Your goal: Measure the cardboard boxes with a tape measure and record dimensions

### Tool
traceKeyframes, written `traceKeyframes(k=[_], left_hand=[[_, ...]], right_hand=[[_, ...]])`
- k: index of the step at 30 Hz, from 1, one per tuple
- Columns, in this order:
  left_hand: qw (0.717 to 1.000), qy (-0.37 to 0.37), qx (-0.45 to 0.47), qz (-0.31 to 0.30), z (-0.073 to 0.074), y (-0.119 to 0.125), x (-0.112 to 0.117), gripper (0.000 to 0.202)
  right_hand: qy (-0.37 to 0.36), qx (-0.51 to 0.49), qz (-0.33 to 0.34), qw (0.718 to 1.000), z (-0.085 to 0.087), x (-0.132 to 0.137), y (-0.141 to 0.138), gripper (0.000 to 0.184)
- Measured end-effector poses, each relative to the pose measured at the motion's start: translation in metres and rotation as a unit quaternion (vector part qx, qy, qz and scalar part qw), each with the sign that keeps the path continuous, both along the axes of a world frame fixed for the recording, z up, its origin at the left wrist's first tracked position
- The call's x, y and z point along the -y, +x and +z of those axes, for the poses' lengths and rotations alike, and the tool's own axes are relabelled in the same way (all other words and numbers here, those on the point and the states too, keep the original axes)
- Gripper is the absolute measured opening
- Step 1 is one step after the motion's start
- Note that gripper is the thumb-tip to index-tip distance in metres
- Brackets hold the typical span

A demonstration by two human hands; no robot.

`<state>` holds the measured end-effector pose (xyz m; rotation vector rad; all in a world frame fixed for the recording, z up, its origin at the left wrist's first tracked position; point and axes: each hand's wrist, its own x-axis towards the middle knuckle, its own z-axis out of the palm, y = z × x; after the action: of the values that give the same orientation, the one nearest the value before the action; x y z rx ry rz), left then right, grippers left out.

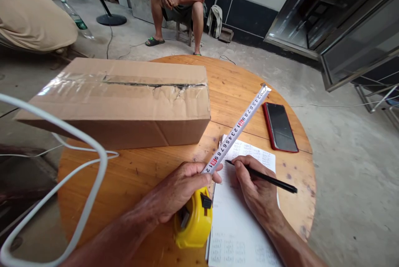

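My left hand (179, 190) pinches the white blade of a yellow tape measure (193, 221) close to its case, which rests on the round wooden table (137, 175). The blade (238, 127) runs out up and to the right, its hook end near a phone. My right hand (254, 186) grips a black pen (264, 177) with the tip touching a sheet of paper (237, 225) filled with written numbers. A taped cardboard box (124, 100) lies on the table to the left, apart from both hands.
A red-cased phone (279, 127) lies screen-up right of the blade. A white cable (62, 167) loops across the left foreground. Another person (179, 5) sits on a stool beyond the table. A floor stand base (111, 19), a plastic bottle (75, 17) and metal frames (343, 34) surround the table.
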<state>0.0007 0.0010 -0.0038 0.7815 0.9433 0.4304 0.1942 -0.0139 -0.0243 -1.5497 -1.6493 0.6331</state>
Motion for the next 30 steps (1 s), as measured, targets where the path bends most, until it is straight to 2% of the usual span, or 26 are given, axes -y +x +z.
traceKeyframes(k=[7, 30], left_hand=[[1.0, -0.01, 0.007, 0.003, 0.0015, 0.0003, 0.0003, 0.018], [1.0, -0.008, 0.011, 0.006, 0.0007, 0.0005, 0.0002, 0.018]], right_hand=[[0.009, 0.029, 0.011, 0.999, -0.0004, 0.0001, 0.0017, 0.015], [0.0, 0.018, 0.005, 1.0, -0.0002, 0.0012, 0.001, 0.016]])
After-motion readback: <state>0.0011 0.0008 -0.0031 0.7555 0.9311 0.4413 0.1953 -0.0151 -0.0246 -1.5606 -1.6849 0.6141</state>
